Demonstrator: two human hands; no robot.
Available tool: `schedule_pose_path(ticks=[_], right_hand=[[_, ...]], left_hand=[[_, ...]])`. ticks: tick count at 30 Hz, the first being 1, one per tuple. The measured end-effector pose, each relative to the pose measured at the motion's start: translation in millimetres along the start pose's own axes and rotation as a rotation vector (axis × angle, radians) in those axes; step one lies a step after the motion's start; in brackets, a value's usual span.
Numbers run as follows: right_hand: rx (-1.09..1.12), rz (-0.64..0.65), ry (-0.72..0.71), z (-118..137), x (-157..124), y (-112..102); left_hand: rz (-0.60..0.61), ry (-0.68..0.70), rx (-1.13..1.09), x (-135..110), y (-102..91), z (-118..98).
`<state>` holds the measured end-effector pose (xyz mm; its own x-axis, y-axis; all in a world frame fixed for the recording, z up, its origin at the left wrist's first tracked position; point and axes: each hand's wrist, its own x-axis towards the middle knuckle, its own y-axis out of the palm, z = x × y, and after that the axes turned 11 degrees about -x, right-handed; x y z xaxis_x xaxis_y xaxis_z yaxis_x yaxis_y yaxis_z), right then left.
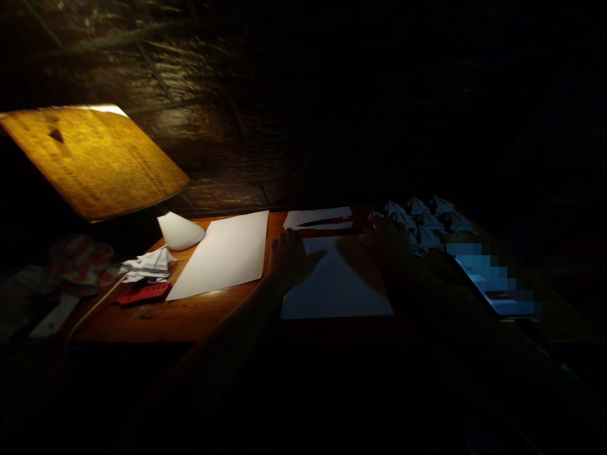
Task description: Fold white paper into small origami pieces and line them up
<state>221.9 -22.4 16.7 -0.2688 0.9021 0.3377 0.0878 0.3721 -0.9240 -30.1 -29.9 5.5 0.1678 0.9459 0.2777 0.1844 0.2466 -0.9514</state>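
Observation:
A white sheet of paper (pixel 336 284) lies in front of me on the wooden table, in dim light. At its upper left edge rests my left hand (pixel 291 258), the thumb spread away from the fingers over the paper, gripping nothing. My right hand (pixel 387 241) is at the sheet's upper right, beside several folded paper pieces (pixel 424 220); deep shadow hides its fingers. Just beyond the sheet, a knife (pixel 327 221) with a dark blade and red handle lies across another white sheet (pixel 291 218).
At left stand a lamp with a yellow shade (pixel 99 161) and white base (pixel 180 232), its cord trailing forward. Nearby are a large paper stack (pixel 227 253), a folded striped paper (pixel 150 264) and a red comb-like object (pixel 143 294). A lit phone (pixel 488 278) lies right.

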Motion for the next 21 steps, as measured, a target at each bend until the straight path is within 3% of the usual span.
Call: schedule_pose_path(ticks=[3,6,9,21], right_hand=[[0.089,0.003,-0.107,2.5,4.1,4.1],[0.197,0.037,-0.282,11.0,6.0,8.8],[0.234,0.035,-0.367,21.5,3.5,10.9],[0.218,0.038,-0.310,23.5,1.2,14.5]], left_hand=[[-0.012,0.117,-0.100,1.0,-1.8,-4.7],[0.056,0.296,-0.214,0.5,0.1,-10.8],[0.110,0.378,-0.264,-1.0,5.0,-14.2],[0.147,0.346,-0.257,-0.3,7.3,-11.8]])
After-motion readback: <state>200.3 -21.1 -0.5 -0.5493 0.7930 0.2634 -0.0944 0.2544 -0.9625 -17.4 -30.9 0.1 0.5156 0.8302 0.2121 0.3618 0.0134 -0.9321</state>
